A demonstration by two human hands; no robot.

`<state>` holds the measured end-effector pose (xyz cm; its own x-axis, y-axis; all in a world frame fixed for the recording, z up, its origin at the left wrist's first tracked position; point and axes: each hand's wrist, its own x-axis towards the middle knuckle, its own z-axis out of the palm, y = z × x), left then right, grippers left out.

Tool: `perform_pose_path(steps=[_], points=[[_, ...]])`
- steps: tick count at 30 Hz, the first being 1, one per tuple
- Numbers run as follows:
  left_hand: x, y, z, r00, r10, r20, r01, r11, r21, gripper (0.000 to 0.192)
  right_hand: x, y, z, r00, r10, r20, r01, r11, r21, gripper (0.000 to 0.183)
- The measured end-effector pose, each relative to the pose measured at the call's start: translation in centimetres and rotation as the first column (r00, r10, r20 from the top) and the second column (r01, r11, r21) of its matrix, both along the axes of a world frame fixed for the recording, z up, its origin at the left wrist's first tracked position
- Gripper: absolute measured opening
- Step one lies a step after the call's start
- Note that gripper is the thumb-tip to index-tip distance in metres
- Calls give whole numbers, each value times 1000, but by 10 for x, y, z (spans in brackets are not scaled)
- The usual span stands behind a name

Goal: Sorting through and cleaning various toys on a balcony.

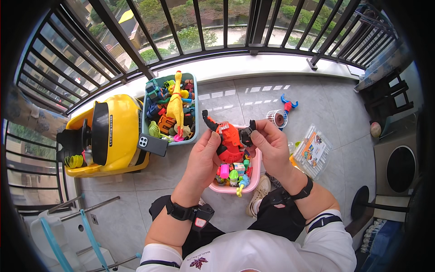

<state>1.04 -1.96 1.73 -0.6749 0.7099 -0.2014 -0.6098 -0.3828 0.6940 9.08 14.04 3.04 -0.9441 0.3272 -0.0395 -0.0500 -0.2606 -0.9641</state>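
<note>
Between both hands, above the floor, is a red and black plastic toy figure [231,142]. My left hand [205,154] grips its left side, near a curved black part. The fingers of my right hand [271,142] pinch a black jointed part on its right. Below the toy stands a pink plastic bin [257,175], partly hidden by my hands and the figure. Inside it lie small toys, among them a magenta cylinder [224,170] and a green and white toy [233,177].
A blue bin [195,112] of toys holds a yellow rubber chicken [175,102]. Beside it are a smartphone [153,145] and a yellow ride-on car [122,129]. A white basket [272,117], a blue and red toy [288,103] and a clear case of white pens [312,153] lie to the right.
</note>
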Motion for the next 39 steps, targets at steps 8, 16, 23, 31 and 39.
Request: perform_pose_path(steps=[8,16,23,31,39], points=[[1,1,3,999,5,50,-8,998,60,41,0,-1,4,1000,9,-8,-9,1000,-8,16],[0,1,5,998,-6,55,2,998,62,42,1,-1,6,1000,21,14,-21,1000,0,15],[3,5,1,984,135,-119,-143,988,-62,39,4,11,-3,979,205,18,-205,979,-21,18],[3,5,-6,893,142,-428,-219,966,-137,39,0,-4,6,956,273,107,-282,956,77,28],[1,6,-7,859,175,-481,-248,964,-92,41,-1,-11,5,965,257,53,-256,966,-26,35]])
